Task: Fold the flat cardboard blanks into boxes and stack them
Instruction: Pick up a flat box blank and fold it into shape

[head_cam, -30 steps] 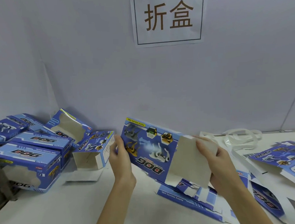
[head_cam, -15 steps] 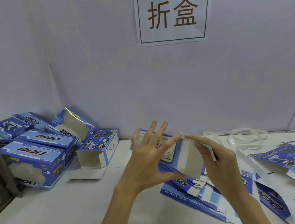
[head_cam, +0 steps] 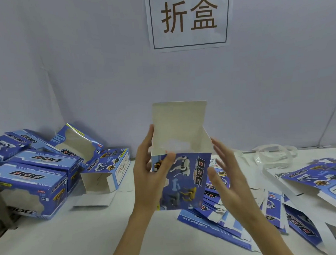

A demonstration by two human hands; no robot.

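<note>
From the head view, the one view there is, the flat blank of a second ago has been popped open into a box (head_cam: 181, 177), held upright in the centre of the frame with its mouth facing up and one pale flap standing tall at the back. The left hand (head_cam: 150, 178) grips its near-left corner, thumb across the printed front and fingers up the side wall. The right hand (head_cam: 226, 175) has let go; half a second back it was pinching the flap, and now it hovers just beside the box's right wall with its fingers spread and straight, holding nothing.

To my eye that means the tube is formed and the end flaps come next; the lower end is hidden, so I cannot tell whether it is closed.

At the lower right of the frame the pile of flat blanks (head_cam: 242, 218) lies on the white table (head_cam: 72, 239), with plenty left to fold. At the left, the finished boxes (head_cam: 31, 183) sit heaped against the wall, one open-ended box (head_cam: 107, 172) lying on its side beside them. A paper sign (head_cam: 189, 20) hangs on the wall at top centre.
</note>
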